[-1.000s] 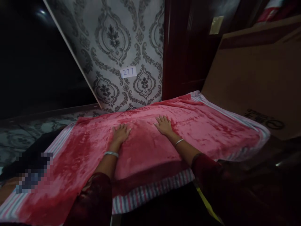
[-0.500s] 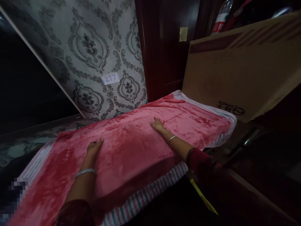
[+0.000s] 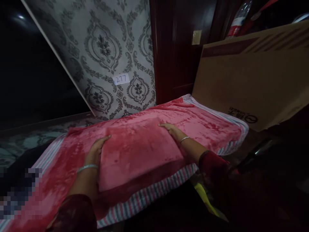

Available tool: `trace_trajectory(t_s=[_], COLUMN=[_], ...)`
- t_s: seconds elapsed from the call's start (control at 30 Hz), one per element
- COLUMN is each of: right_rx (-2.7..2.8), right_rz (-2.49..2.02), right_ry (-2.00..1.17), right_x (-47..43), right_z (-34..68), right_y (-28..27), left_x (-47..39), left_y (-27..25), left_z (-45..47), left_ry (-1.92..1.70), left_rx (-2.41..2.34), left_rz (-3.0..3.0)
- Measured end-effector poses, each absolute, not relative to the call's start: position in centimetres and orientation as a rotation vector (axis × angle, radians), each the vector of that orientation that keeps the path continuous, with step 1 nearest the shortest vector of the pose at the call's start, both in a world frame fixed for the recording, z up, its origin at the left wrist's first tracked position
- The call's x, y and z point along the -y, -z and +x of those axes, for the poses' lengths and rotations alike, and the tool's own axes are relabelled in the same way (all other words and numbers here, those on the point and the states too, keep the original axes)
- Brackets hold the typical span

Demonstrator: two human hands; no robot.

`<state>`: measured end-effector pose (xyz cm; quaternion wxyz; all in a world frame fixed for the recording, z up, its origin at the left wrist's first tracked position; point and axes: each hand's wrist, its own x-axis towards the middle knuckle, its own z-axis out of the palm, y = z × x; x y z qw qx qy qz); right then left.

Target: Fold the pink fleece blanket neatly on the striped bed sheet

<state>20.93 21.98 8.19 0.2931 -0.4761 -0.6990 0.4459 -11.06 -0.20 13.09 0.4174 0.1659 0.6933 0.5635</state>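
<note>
A red plush blanket (image 3: 212, 122) with a striped border lies spread before me. Between my hands a block-shaped raised part (image 3: 140, 151) of the same red plush stands up with straight edges; whether it is a fold or something under the cloth I cannot tell. At its left side rests my left hand (image 3: 96, 149), fingers stretched toward the far left corner. My right hand (image 3: 172, 130) touches the far right corner, fingers extended along the plush. Both hands are open, and parts of their fingers are hidden.
Behind the blanket is a patterned wall (image 3: 103, 48) with a paper label (image 3: 121, 79) marked 277. A large cardboard box (image 3: 251, 74) stands at the right, with a plastic bottle (image 3: 238, 21) behind it. A yellow strip (image 3: 205, 198) hangs below the front edge. A dark screen-like panel (image 3: 36, 71) is at left.
The raised part between my hands now shows sharper, box-like edges. My hands lie along its sides, where they rested on smoother cloth before. The view has shifted slightly left.
</note>
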Motion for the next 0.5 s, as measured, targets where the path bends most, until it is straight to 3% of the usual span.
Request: trace_trajectory(t_s=[0.17,0.33,0.5], right_rx=[1.701,1.519,1.688], right_rz=[-1.109,-0.613,-0.662], right_ry=[-1.311,-1.059,-0.689], right_x=[-24.2,-27.2,-24.0], right_z=[21.6,23.6,26.7], right_y=[-13.2,-18.1,-14.5], left_x=[-1.9,-2.3,0.8], left_y=[-18.0,-22.9,-20.1], left_z=[-12.1,-12.1,-10.2], left_ry=[-1.81,-2.104,-2.061], left_rx=[-1.7,-1.654,-1.81], left_rz=[0.728,1.161,1.162])
